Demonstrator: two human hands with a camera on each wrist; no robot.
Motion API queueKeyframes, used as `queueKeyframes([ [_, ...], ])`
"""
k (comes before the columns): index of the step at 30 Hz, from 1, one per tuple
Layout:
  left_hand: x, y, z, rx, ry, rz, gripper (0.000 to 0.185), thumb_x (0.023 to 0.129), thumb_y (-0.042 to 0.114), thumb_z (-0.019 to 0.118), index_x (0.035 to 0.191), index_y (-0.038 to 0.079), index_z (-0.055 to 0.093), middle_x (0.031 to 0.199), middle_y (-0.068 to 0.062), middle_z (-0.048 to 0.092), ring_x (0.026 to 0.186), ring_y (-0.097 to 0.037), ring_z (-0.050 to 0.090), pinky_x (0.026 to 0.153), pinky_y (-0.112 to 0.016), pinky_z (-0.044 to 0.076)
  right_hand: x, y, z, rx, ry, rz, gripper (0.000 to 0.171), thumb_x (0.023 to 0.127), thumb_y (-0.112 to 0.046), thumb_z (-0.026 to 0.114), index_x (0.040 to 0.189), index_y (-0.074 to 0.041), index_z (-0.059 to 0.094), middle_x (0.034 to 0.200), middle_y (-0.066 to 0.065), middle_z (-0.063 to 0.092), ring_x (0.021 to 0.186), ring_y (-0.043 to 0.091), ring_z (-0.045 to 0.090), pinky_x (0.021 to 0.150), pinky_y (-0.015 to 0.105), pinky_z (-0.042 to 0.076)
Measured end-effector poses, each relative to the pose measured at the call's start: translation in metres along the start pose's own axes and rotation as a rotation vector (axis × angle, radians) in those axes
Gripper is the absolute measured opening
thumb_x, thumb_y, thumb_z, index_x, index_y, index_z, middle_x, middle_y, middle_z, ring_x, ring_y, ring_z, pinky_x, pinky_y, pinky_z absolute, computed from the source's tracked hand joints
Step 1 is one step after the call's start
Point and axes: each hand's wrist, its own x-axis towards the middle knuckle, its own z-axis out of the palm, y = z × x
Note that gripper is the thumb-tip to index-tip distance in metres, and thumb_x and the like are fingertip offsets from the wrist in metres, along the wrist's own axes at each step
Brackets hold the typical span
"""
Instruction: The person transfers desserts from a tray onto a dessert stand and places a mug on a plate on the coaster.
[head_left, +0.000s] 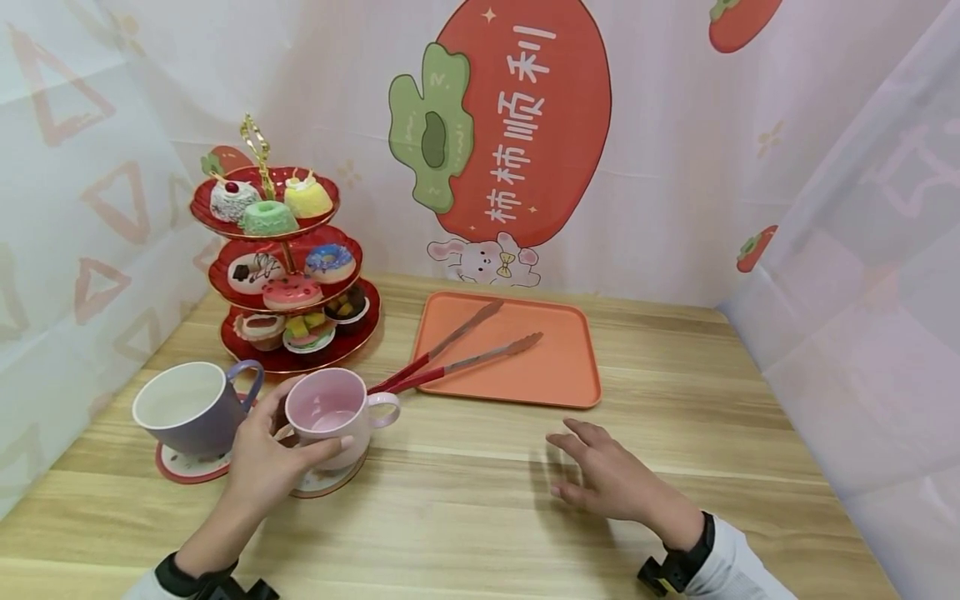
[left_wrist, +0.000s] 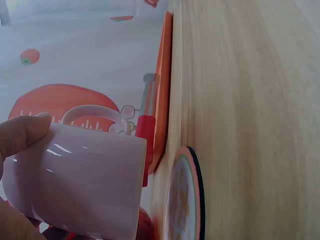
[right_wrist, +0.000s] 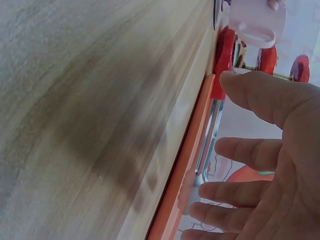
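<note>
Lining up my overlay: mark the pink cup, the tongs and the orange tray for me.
pink cup [head_left: 330, 408], head view, on its inner wall.
tongs [head_left: 457, 354], head view, on the metal arms.
orange tray [head_left: 555, 367], head view, on its bare floor.

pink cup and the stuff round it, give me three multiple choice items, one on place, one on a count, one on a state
1. Where do the tongs lie?
A. inside the purple cup
B. tips on the orange tray, red handles off its edge toward the pink cup
C. on the top tier of the stand

2. How many tiers does the cake stand have?
A. two
B. three
C. five

3. What is the left hand doing?
A. gripping the pink cup
B. lying flat on the table
C. holding the tongs

Answers: 1 B, the head view shows the metal tips on the orange tray and the handles reaching past its rim. 2 B, three red plates sit one above another. 3 A, the fingers curl round the pink cup, lifted clear of its coaster in the left wrist view, while the right hand hovers open.
</note>
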Motion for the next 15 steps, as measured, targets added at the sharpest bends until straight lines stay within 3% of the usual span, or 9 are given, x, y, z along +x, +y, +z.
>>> queueKeyframes([
  [11,0.002,-0.010,-0.010,0.030,0.011,-0.094,0.084,0.061,0.020,0.088,0.132,0.008,0.045,0.122,-0.012,0.053,0.105,-0.026,0.050,0.073,-0.012,0.040,0.000,0.003,0.002,0.003,0.028,-0.012,0.055,0.083,-0.029,0.070,0.127,-0.001,0.053,0.132,0.033,0.038,0.119,0.047,0.039,0.088,0.053,0.040],
  [15,0.003,-0.012,-0.010,0.048,-0.002,-0.128,0.085,0.062,0.023,0.088,0.133,0.007,0.043,0.124,-0.014,0.051,0.109,-0.030,0.048,0.080,-0.025,0.043,-0.001,0.004,0.002,-0.001,0.029,-0.015,0.055,0.083,-0.029,0.070,0.127,-0.001,0.053,0.132,0.032,0.039,0.119,0.046,0.039,0.088,0.053,0.040],
])
